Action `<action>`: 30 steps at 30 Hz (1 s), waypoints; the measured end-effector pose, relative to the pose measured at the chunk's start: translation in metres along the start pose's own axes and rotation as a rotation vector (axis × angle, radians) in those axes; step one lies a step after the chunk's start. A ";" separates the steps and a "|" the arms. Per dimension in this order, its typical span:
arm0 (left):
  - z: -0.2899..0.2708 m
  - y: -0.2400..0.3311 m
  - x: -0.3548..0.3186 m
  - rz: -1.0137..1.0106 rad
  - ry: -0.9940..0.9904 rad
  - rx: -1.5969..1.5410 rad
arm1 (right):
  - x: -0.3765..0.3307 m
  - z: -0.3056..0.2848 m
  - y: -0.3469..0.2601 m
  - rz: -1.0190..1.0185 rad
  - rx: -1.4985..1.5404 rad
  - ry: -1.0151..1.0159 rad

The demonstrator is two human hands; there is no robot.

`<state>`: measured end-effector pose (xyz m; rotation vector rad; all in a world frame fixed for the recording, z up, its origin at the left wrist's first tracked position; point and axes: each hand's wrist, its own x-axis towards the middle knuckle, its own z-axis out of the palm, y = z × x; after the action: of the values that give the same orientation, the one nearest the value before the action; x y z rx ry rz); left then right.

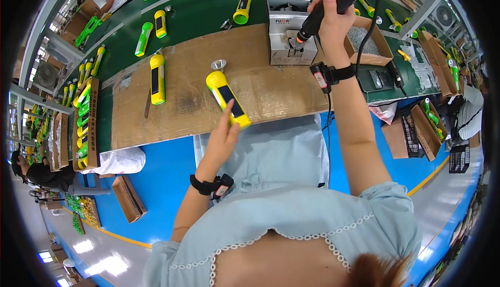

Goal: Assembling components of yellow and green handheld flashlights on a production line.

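My left hand [223, 140] holds the near end of a yellow flashlight [227, 97] with a dark panel on top, lying on the brown cardboard sheet [182, 104]. A small silver reflector cone [218, 65] stands just beyond its head. My right hand [329, 20] grips a black and orange electric screwdriver [328, 3], its tip down at the grey metal screw feeder box [289, 26]. A second yellow flashlight [157, 78] lies to the left on the cardboard.
A cardboard box of small screws [367, 39] sits right of the feeder. More yellow and green flashlights [156, 23] lie on the green belt behind. A carton of flashlights [86, 123] stands at left. Other people work at far left, top left and far right.
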<state>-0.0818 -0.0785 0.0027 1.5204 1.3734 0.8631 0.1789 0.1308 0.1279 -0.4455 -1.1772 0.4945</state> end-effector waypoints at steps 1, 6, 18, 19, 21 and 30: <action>0.001 0.008 -0.003 0.006 0.001 -0.003 | -0.001 0.000 0.000 -0.016 -0.024 -0.024; -0.005 0.024 -0.005 0.156 -0.133 0.592 | -0.001 -0.001 0.004 0.106 0.003 -0.084; 0.037 0.015 0.073 0.778 0.024 0.837 | -0.041 -0.005 -0.035 0.149 0.105 -0.283; 0.046 0.016 0.075 0.772 0.113 0.842 | -0.039 -0.003 -0.035 0.149 0.102 -0.291; 0.060 0.019 0.080 0.769 0.178 0.831 | -0.031 0.000 -0.033 0.066 0.119 -0.163; 0.077 0.022 0.092 0.643 0.295 0.858 | -0.006 0.013 -0.001 0.004 -0.136 -0.059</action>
<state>0.0105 0.0002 -0.0107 2.6787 1.5885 0.9489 0.1650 0.1277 0.1277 -0.5535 -1.2719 0.4346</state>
